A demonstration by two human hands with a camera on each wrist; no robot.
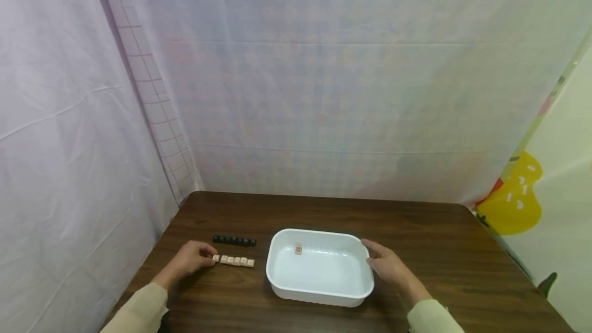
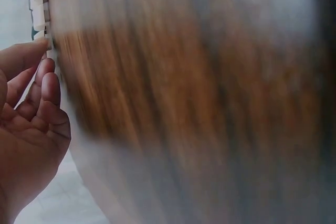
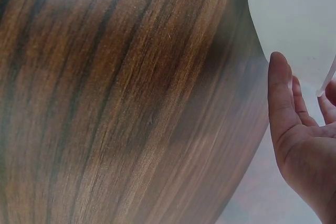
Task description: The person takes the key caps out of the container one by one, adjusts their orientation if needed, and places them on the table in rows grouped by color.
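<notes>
My left hand pinches a small beige keycap between thumb and fingertips, at the left end of a row of beige keycaps. In the left wrist view, thumb and fingertips meet at the end of that row, which runs up the frame's edge. A white plastic basin stands to the right, with one beige keycap inside near its back left. My right hand holds the basin's right side by the rim. The right wrist view has long fingers lying along the outer wall.
Behind the beige row lies a row of black keycaps. Everything rests on a dark wood-grain table. Pale curtains hang beyond the table's back edge and on the left. A yellow printed shape shows on the right-hand cloth.
</notes>
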